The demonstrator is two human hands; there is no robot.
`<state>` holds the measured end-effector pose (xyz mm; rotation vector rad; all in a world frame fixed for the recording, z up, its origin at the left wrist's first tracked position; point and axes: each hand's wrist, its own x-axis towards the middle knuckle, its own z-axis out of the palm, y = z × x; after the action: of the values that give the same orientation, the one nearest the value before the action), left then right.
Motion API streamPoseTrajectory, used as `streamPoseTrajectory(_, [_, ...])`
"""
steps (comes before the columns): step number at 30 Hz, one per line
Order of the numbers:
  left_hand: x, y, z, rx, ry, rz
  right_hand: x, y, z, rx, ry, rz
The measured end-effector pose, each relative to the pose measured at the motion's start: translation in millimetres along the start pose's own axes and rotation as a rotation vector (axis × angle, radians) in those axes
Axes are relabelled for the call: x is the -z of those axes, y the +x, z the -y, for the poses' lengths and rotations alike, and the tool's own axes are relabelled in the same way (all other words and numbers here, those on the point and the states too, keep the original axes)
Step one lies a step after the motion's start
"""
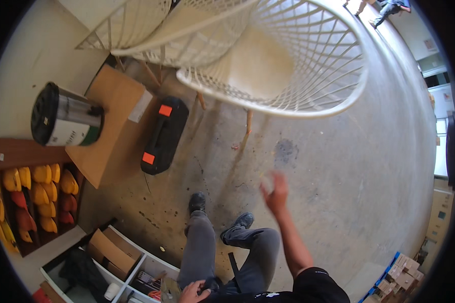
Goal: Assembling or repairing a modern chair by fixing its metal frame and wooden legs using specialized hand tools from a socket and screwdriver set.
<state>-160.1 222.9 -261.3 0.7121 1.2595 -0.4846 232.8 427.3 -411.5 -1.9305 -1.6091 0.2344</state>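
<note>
My right hand [276, 193] is held out over the concrete floor, slightly blurred, with thumb and fingers apart and nothing in it. Beyond it is the nearest thing, a white lattice-backed chair [262, 63] on wooden legs. My left hand [193, 292] is at my waist at the lower edge, its fingers curled against something small and dark that I cannot make out. On the floor ahead to the left lies a black tool case [165, 135] with two orange latches.
More white lattice chairs [141, 25] are at the far left. A steel bin [76, 118] with a black lid stands on a wooden board [119, 121]. Yellow and red hard hats [46, 193] fill a rack. A white shelf unit [141, 265] is beside my legs. Boxes [404, 270] sit on a blue pallet.
</note>
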Motion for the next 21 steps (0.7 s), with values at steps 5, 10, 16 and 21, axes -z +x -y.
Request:
streamPoseTrajectory(5, [84,72,-122,-0.460,-0.201,-0.331,44,174,14,0.616,-0.336,-0.904])
streamPoseTrajectory(10, [192,199,-226,-1.192,0.503,-1.049,50,244,6,0.966,-0.501,-0.871])
streamPoseTrajectory(16, [248,139,-404,-2.029,0.732,-1.889,96,253,27,0.606,-0.888,-0.419])
streamPoseTrajectory(21, [281,79,-494,-1.529,0.775,-2.189,104,240,67,0.348,-1.048,-0.172])
